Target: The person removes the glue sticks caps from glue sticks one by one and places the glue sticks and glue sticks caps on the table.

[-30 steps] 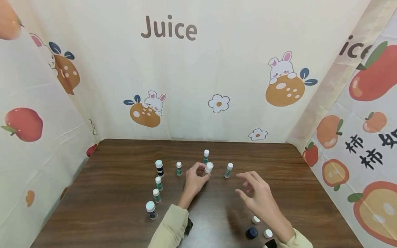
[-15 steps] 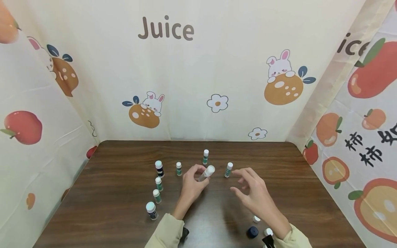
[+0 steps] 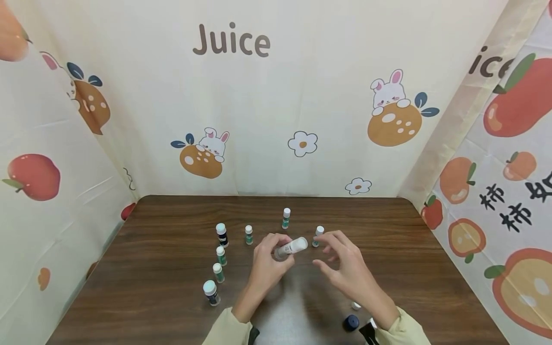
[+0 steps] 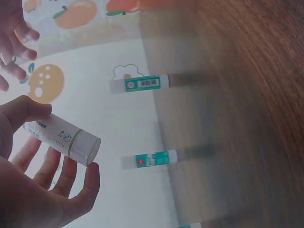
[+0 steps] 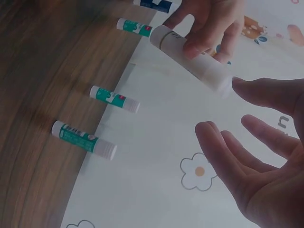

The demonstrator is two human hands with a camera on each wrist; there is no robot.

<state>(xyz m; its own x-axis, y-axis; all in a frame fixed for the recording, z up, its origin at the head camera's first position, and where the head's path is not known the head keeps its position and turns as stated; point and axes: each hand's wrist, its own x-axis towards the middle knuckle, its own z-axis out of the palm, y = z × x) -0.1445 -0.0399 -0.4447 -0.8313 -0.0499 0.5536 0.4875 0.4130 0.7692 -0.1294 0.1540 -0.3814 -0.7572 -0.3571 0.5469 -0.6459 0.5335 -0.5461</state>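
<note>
Head view bright, soft glare on the tabletop [image 3: 289,323] — wrist views dimmer, hazy

a white glue stick [image 3: 295,247] is held tilted in the left hand [image 3: 266,263]

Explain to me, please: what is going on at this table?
A person's left grip holds a white glue stick, tilted, above the table. The right grip, holding nothing, is close to the end of that stick but apart from it. Farther out, five green glue sticks and two dark-blue glue sticks stand upright on the table.
</note>
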